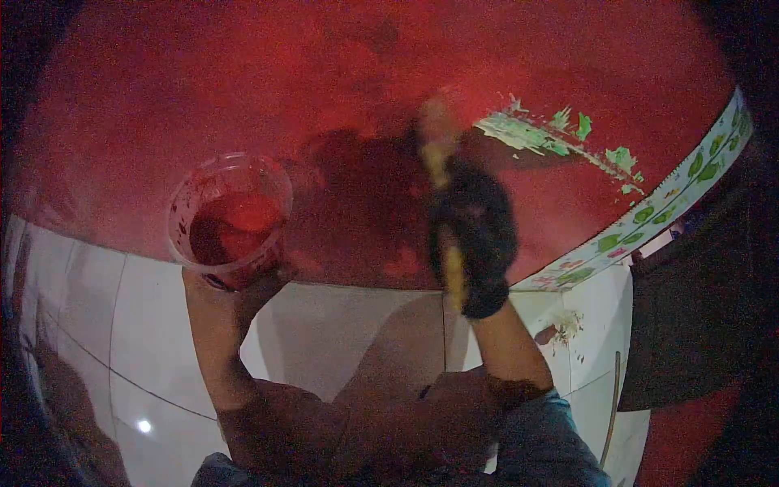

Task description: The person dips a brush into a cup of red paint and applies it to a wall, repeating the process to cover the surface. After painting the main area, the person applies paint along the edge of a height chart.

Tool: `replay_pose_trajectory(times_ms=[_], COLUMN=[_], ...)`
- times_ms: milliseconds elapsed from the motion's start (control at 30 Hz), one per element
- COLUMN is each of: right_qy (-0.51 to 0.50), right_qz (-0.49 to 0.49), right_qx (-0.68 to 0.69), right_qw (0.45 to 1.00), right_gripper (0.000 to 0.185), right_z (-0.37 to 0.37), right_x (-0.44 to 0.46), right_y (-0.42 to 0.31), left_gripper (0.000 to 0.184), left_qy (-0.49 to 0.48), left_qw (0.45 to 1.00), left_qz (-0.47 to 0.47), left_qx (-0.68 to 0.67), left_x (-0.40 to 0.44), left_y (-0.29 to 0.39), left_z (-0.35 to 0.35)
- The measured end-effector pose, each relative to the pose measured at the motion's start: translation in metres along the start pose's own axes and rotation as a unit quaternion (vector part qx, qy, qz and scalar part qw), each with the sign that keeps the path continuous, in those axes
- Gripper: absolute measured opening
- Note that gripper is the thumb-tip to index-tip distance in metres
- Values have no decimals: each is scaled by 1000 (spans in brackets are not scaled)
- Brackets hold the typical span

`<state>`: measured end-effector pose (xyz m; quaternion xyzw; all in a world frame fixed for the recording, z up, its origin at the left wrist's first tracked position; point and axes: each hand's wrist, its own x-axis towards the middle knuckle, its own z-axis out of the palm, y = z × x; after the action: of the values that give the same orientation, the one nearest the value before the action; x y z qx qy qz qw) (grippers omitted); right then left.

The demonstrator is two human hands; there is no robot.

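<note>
My left hand (253, 286) is closed around the lower side of a clear plastic tub (209, 182). Red paint (247, 217) fills part of the tub and smears its inner wall. My right hand (479, 223), in a black glove, grips a paintbrush (438, 158) with a yellowish handle. Motion blurs both the brush head and the glove. The bristle end points up against the red wall (324, 65), but I cannot tell whether it touches. Just right of the brush, a pale green-white patch (531, 136) shows through the red.
A floral border strip (625, 231) curves along the wall's right side. White tiles (146, 316) cover the floor, with small debris (565, 326) at the right. A dark piece of furniture or panel (690, 316) stands at the far right, beside a thin stick (614, 414).
</note>
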<state>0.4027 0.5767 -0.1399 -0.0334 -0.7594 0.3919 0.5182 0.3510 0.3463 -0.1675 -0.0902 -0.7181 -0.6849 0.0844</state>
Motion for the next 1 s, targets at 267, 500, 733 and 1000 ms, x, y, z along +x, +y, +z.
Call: replay_pose_trajectory(times_ms=[267,500,733,1000], right_qy=[-23,-97,15,-207], right_qz=[-221,-94,-159,-242], right_qx=[-95,20,-187,-134], right_qw=[970,991,969,938], right_gripper=[30,28,29,11], right_z=[-80,-6,-55,4], right_x=[38,-11,14,-15], right_y=[15,-1,13,7], left_gripper=[66,69,70,75], left_qy=[-25,-50,-55,-20], left_qw=[996,998,998,998], left_qz=[25,-28,-42,-44], left_qx=[87,10,-11,-44], left_x=[-1,1,-1,-1], left_y=[7,9,6,5], left_z=[5,9,10,10])
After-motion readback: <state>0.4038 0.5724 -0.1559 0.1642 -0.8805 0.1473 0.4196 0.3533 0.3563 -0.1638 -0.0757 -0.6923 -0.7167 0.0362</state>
